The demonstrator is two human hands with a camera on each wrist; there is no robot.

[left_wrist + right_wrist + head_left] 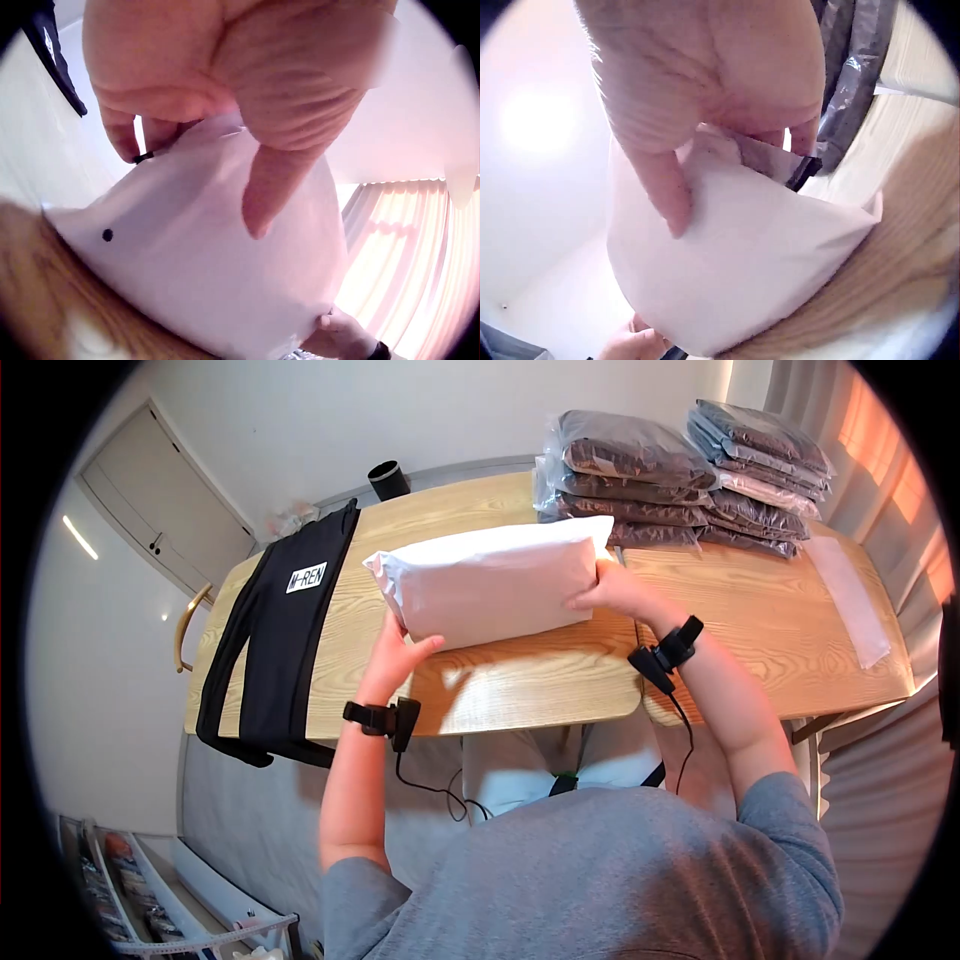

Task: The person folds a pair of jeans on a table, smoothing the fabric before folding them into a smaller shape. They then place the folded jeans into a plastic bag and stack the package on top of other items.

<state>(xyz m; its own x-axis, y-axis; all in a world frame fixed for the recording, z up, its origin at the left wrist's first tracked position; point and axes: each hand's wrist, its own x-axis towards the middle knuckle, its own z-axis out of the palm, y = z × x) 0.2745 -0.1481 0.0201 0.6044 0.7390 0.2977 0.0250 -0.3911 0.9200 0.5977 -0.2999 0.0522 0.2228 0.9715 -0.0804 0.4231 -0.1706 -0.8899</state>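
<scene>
A plump white plastic package (490, 585) is held by its two ends above the wooden table. The left hand (395, 655) grips its left end, thumb on the near face and the other fingers behind; in the left wrist view that thumb lies along the white surface (202, 247). At the right end the right hand (625, 592) grips in the same way, its thumb across the package (727, 247) in the right wrist view. The lower edge of the package is close to the wood; whether it touches I cannot tell.
Black trousers (285, 630) with a white M-REN label lie over the table's (450, 510) left part. Two stacks of bagged dark garments, one nearer (630, 470) and one farther right (765, 470), stand at the back. A pale strip (848, 600) lies at the right; a black bin (388, 480) stands behind.
</scene>
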